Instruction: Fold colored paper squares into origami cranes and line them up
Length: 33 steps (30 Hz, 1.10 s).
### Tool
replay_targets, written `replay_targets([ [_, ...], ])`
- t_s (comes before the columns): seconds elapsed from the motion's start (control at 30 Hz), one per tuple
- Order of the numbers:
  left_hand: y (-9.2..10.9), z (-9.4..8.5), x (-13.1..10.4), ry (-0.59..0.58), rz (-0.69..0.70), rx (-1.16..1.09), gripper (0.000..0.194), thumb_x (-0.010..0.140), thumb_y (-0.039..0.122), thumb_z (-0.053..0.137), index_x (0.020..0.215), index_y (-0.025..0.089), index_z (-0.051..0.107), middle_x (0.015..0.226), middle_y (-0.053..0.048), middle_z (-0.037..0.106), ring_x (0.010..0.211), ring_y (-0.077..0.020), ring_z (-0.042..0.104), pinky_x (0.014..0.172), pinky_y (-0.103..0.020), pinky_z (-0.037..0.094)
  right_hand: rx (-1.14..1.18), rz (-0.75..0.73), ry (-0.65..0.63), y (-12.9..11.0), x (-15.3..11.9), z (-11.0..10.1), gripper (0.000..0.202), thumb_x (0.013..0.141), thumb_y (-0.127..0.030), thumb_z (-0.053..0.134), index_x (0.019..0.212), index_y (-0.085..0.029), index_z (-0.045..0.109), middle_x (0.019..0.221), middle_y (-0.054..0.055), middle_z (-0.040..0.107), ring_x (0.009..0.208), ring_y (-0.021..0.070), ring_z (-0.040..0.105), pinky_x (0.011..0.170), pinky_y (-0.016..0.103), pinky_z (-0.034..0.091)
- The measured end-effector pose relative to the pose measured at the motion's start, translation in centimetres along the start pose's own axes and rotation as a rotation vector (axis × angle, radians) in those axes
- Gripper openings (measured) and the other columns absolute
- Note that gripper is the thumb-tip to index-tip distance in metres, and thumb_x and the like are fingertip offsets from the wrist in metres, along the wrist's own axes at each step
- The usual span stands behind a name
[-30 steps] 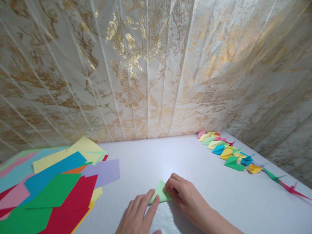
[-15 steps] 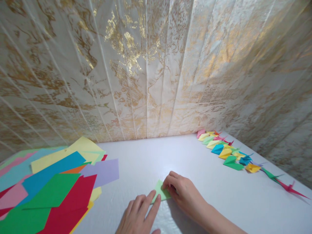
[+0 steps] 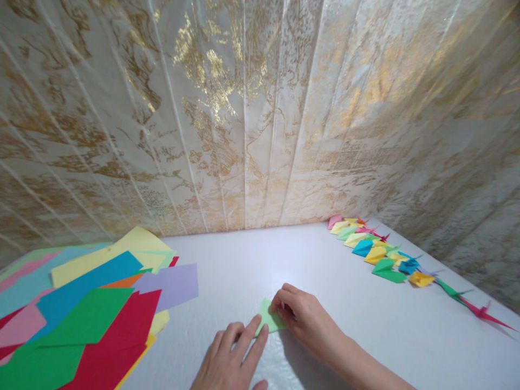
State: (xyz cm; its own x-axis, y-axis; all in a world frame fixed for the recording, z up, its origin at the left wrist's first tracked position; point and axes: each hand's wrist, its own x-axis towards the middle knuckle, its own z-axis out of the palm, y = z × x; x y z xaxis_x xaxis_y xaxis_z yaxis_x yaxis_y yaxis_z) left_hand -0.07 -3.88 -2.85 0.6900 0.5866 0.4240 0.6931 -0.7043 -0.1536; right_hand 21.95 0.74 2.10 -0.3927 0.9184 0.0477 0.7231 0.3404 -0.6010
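Note:
A small folded piece of light green paper (image 3: 266,320) lies on the white table in front of me. My left hand (image 3: 231,352) has its fingers apart, with fingertips resting on the paper's left edge. At the paper's right side, my right hand (image 3: 300,314) is closed, its thumb and fingers bent together on the paper and hiding that edge. What exactly is pinched there is partly covered by the fingers.
On the left spreads a heap of coloured paper sheets (image 3: 93,314). Rows of small folded paper pieces (image 3: 376,254) in several colours line the right side of the white table (image 3: 244,260). Gold-patterned fabric (image 3: 244,135) hangs behind the table.
Hardly anything differs. Both hands stay at the light green paper in almost the same pose, with only a very slight shift.

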Motion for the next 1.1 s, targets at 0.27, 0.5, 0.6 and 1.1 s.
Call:
replay_targets([
  [0.27, -0.2, -0.5, 0.4, -0.050, -0.009, -0.056, 0.052, 0.089, 0.046, 0.068, 0.134, 0.023, 0.057, 0.138, -0.001, 0.063, 0.098, -0.0204, 0.059, 0.081, -0.029, 0.047, 0.002, -0.016, 0.017, 0.2, 0.0, 0.2, 0.033, 0.080, 0.003, 0.045, 0.089, -0.017, 0.070, 0.087, 0.003, 0.065, 0.071, 0.0133, 0.058, 0.064, 0.022, 0.038],
  [0.5, 0.4, -0.1, 0.2, -0.087, -0.078, -0.045, 0.052, 0.087, 0.042, 0.070, 0.135, 0.024, 0.058, 0.137, -0.003, 0.064, 0.099, -0.0224, 0.059, 0.081, -0.032, 0.047, -0.011, 0.048, 0.000, -0.8, -0.5, 0.1, 0.018, 0.078, -0.008, 0.060, 0.091, -0.018, 0.066, 0.092, 0.004, 0.062, 0.082, 0.0171, 0.059, 0.073, 0.026, 0.042],
  [0.6, 0.6, 0.1, 0.2, -0.077, -0.065, -0.030, 0.054, 0.087, 0.044, 0.069, 0.136, 0.023, 0.057, 0.133, -0.004, 0.067, 0.098, -0.0222, 0.059, 0.079, -0.032, 0.047, -0.026, 0.061, -0.003, -1.2, -0.7, 0.2, 0.018, 0.076, -0.012, 0.063, 0.093, -0.018, 0.063, 0.096, 0.005, 0.061, 0.087, 0.0192, 0.058, 0.077, 0.028, 0.042],
  [1.1, 0.0, -0.8, -0.1, 0.110, -0.008, 0.146, 0.041, 0.092, 0.057, 0.057, 0.107, 0.021, 0.069, 0.119, -0.008, 0.073, 0.102, -0.0236, 0.064, 0.085, -0.032, 0.045, 0.013, 0.010, -0.049, -1.1, -0.7, -0.4, 0.031, 0.070, -0.002, 0.054, 0.095, -0.020, 0.055, 0.097, 0.004, 0.059, 0.089, 0.0183, 0.056, 0.079, 0.027, 0.041],
])
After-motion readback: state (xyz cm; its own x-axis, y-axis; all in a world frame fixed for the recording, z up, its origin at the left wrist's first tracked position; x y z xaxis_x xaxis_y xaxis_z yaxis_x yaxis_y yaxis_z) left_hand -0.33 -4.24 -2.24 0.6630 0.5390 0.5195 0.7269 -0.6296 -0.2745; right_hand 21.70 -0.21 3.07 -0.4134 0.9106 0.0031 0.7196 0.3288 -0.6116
